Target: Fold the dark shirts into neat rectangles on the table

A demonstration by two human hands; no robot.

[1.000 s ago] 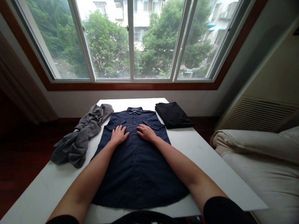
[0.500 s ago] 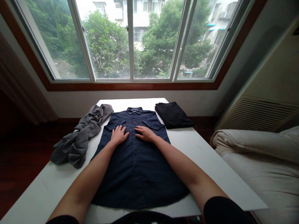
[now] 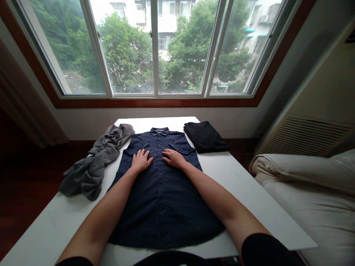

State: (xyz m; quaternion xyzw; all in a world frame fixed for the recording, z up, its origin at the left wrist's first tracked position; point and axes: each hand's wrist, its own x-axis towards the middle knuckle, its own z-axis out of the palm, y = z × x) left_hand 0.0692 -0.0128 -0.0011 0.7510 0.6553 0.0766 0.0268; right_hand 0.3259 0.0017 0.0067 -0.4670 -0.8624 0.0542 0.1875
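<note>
A dark navy short-sleeved shirt (image 3: 161, 201) lies spread out, front side up, with its collar (image 3: 159, 131) toward the window and its hem toward me. Both sleeves rest folded inward over the chest. My left hand (image 3: 141, 160) lies flat on the left half of the shirt, fingers spread, just left of the button line. On the other side of the buttons, my right hand (image 3: 173, 158) rests palm down on the cloth with its fingers stretched out. Neither hand grips the fabric.
The shirt is on a white table (image 3: 253, 208). A crumpled grey garment (image 3: 92, 173) hangs partly over the table's left edge. A folded black garment (image 3: 206, 136) sits at the far right. Beside the table stands a cream sofa (image 3: 317, 197), and a window is beyond.
My right hand has shifted slightly to the right, away from the button line. My left hand and the shirt look the same.
</note>
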